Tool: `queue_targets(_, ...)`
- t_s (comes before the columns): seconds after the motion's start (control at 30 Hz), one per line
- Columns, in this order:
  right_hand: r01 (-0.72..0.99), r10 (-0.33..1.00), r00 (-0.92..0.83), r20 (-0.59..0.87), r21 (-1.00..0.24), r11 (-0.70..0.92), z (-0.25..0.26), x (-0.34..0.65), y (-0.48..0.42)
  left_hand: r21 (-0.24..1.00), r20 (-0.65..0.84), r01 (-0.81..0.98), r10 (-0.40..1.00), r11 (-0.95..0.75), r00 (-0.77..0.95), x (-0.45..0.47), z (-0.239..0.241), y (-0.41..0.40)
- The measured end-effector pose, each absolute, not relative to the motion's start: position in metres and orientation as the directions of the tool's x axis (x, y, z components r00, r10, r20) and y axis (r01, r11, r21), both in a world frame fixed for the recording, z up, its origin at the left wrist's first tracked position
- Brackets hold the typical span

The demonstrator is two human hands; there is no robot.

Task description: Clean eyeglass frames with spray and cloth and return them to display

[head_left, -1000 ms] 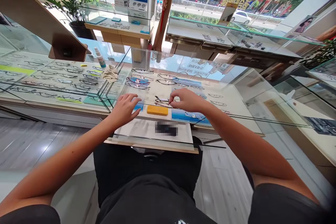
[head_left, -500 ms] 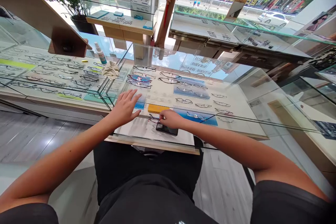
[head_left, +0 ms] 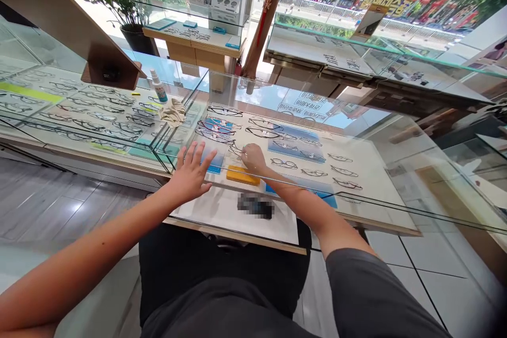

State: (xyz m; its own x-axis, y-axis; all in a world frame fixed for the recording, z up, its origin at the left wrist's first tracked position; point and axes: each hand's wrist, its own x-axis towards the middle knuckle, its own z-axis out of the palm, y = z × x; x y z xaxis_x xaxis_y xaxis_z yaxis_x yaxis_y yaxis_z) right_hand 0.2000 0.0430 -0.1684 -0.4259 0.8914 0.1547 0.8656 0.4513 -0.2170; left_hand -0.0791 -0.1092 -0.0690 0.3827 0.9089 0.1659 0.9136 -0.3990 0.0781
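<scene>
My right hand (head_left: 253,158) is closed on a pair of thin-framed eyeglasses (head_left: 236,150), just beyond a yellow case (head_left: 243,175). Whether the hand is above the glass or under it, I cannot tell. Two rows of eyeglasses (head_left: 216,132) lie beyond and to the left of it. My left hand (head_left: 190,174) has its fingers spread at the front edge of the glass display case (head_left: 380,179), beside a blue card (head_left: 214,163), holding nothing. On the pulled-out white tray (head_left: 214,211) lies a dark, pixelated flat object (head_left: 255,206).
A spray bottle (head_left: 159,85) and a crumpled beige cloth (head_left: 172,112) stand on the glass to the left. Behind them is the wooden back of a mirror or stand (head_left: 106,66). More eyeglasses (head_left: 283,163) fill the case on both sides. A potted plant (head_left: 132,26) is farther back.
My right hand has moved forward from the tray, past the yellow case, carrying the eyeglasses. The dark object stays on the tray. My left hand remains spread near the glass edge.
</scene>
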Motion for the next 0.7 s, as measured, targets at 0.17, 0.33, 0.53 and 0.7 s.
queue_targets(0.17,0.881,0.890,-0.420,0.178,-0.155,0.447,-0.179,0.215,0.074,0.079,0.201,0.909,0.900,-0.409,0.387,-0.079,-0.076,-0.109)
queue_targets(0.33,0.867,0.872,-0.472,0.130,-0.109,0.486,-0.195,0.220,0.071,0.093,0.222,0.902,0.892,-0.422,0.394,-0.081,-0.078,-0.110)
queue_targets(0.53,0.839,0.846,-0.529,0.060,-0.112,0.533,-0.204,0.219,0.049,0.084,0.211,0.900,0.891,-0.427,0.403,-0.081,-0.074,-0.110)
queue_targets(0.7,0.834,0.844,-0.535,0.032,-0.135,0.534,-0.199,0.215,0.042,0.088,0.198,0.903,0.896,-0.420,0.397,-0.081,-0.071,-0.111)
